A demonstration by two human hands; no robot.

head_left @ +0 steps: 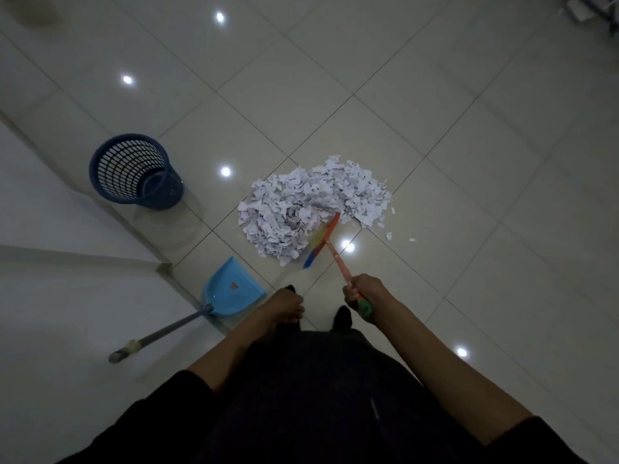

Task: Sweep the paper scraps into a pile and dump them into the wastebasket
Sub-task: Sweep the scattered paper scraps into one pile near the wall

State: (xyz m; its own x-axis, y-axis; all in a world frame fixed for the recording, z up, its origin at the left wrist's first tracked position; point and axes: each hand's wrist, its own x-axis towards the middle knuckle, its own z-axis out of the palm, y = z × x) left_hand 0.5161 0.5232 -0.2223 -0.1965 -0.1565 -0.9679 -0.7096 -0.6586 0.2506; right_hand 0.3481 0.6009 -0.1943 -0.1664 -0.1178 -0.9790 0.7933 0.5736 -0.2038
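A heap of white paper scraps (311,209) lies on the tiled floor ahead of me, with a few loose bits (390,236) to its right. My right hand (363,293) grips the orange handle of a broom (323,241); its multicoloured bristles touch the near edge of the heap. My left hand (288,304) hangs in front of my body with fingers loosely curled, holding nothing. A dark blue mesh wastebasket (134,170) stands upright to the left. A light blue dustpan (231,288) with a long grey handle lies on the floor near my left hand.
A white wall with a corner (164,266) runs along the left, close behind the dustpan and wastebasket. My dark shoes (341,318) show just below my hands. Glossy tiles with light reflections stretch to the right and far side.
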